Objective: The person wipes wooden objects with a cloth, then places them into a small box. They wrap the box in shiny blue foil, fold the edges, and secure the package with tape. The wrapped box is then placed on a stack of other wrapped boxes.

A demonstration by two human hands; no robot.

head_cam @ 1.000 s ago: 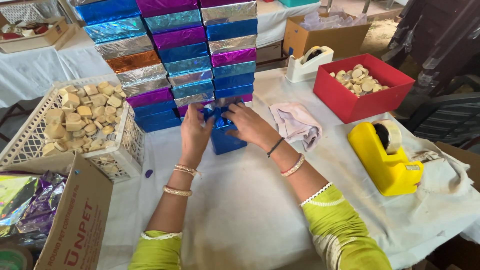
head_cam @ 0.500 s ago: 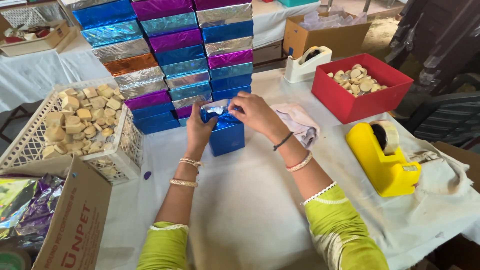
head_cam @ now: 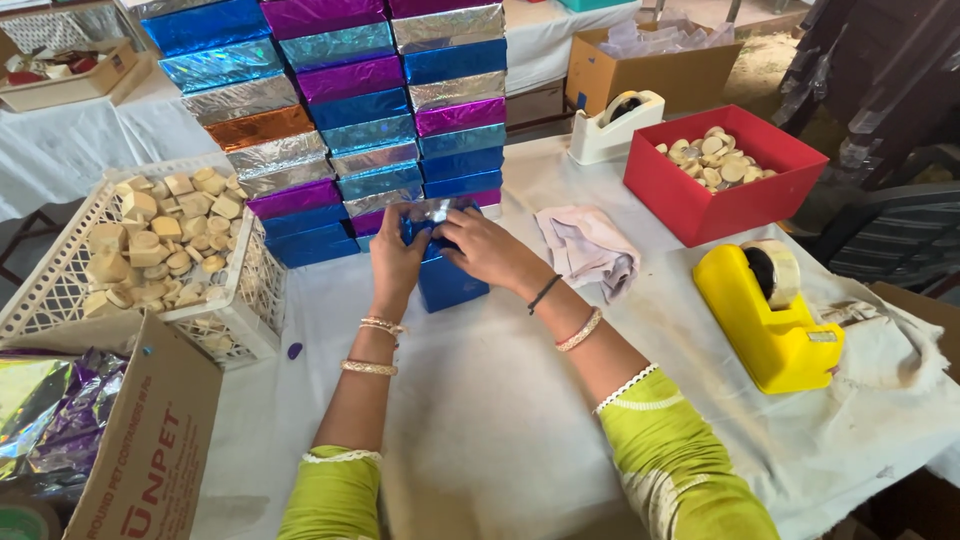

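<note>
Left hand (head_cam: pixel 397 262) and right hand (head_cam: pixel 487 247): forearms extended, fingers pressed onto foil flaps atop blue foil-wrapped box (head_cam: pixel 445 275), on bench (head_cam: pixel 500 420) before foil box stack (head_cam: pixel 340 110). Versus half-second earlier: grip lower, flaps flatter.

A person's left hand (head_cam: pixel 397 262) and right hand (head_cam: pixel 487 247) press blue foil around a small blue box (head_cam: pixel 447 275) on a white-covered tabletop (head_cam: pixel 500 420). Just behind the box rises a stack of foil-wrapped boxes (head_cam: pixel 340 110). Left of the box sits a white basket (head_cam: pixel 235 320) of pale blocks; right of it, a crumpled cloth (head_cam: pixel 590 250), a red bin (head_cam: pixel 725 170) and a yellow tape dispenser (head_cam: pixel 765 315).
</note>
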